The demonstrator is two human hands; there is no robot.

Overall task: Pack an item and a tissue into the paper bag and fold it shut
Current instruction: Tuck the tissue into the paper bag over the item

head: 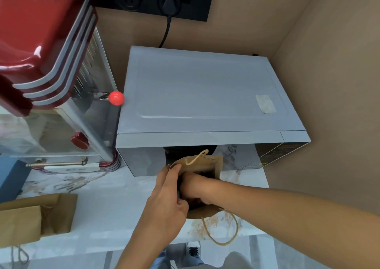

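A brown paper bag (207, 163) with cord handles stands upright on the marble counter, right in front of the microwave. My left hand (166, 192) grips the bag's left rim and holds the mouth apart. My right hand (195, 188) reaches down into the bag, its fingers hidden inside. Whether it holds anything there I cannot tell. No item or tissue shows outside the bag.
A grey microwave (205, 95) stands just behind the bag. A red popcorn machine (51, 63) fills the left. More brown paper bags (37, 213) lie at the counter's left front. The counter's front edge (226, 238) runs just below the bag; walls close in at back and right.
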